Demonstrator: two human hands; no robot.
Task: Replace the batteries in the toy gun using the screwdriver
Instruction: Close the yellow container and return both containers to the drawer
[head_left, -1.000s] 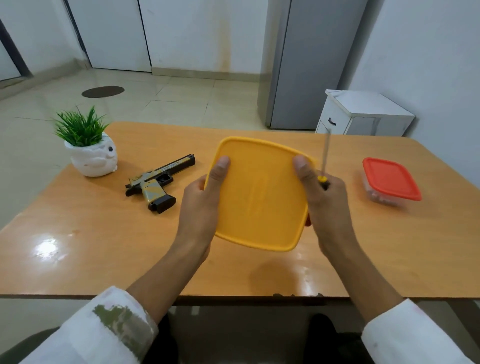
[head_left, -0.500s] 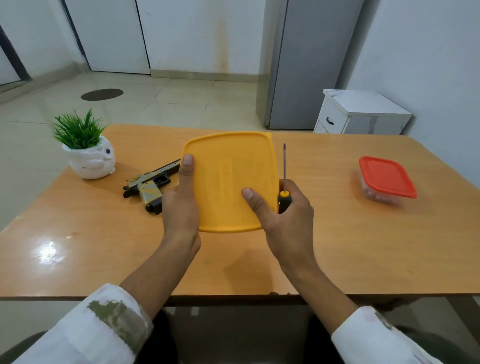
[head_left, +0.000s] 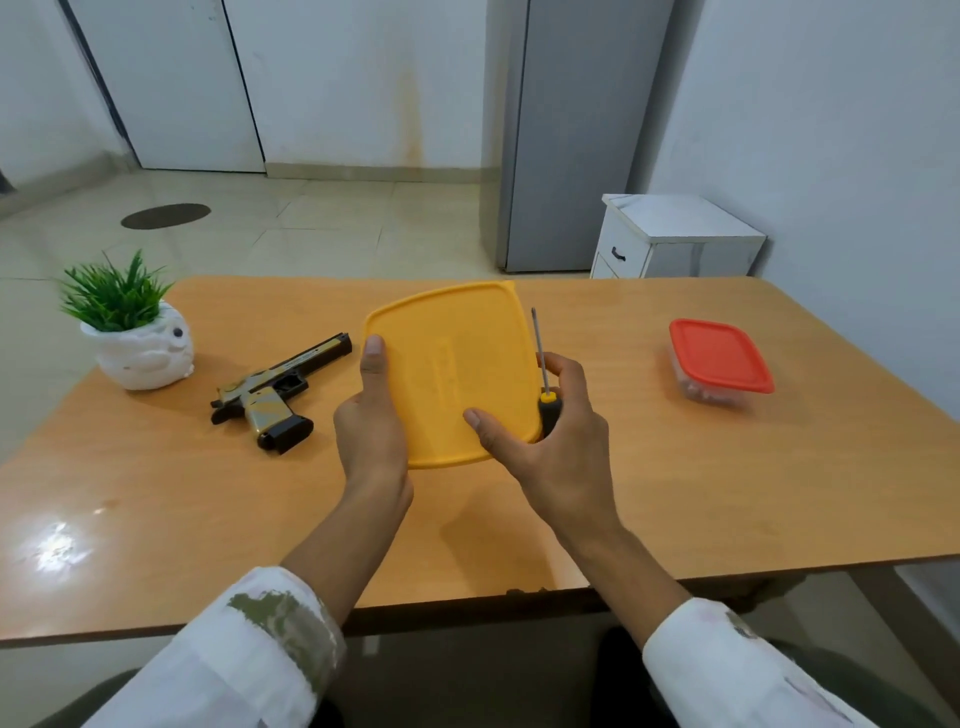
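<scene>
The left hand (head_left: 371, 431) and the right hand (head_left: 563, 452), which also grips the screwdriver (head_left: 543, 371), clasp a yellow container (head_left: 452, 364), contents hidden, over the desk's (head_left: 727, 493) middle; the toy gun (head_left: 275, 389) lies toward its left edge, a lidded red-topped tub (head_left: 719, 358) toward its right.

A toy gun (head_left: 283, 371) lies flat on its side on the left half of the table (head_left: 675, 493), at 9 o'clock from a yellow lid (head_left: 452, 364) and just clear of it. It is a pistol with a worn gold-and-black finish and a black base on its grip. Its muzzle points toward 2 o'clock and its grip toward 5 o'clock.

A screwdriver (head_left: 548, 402) is held in the right hand (head_left: 561, 447). It has a black handle with a yellow collar, and its thin metal shaft points toward 12 o'clock, just beside the lid's right edge.
</scene>
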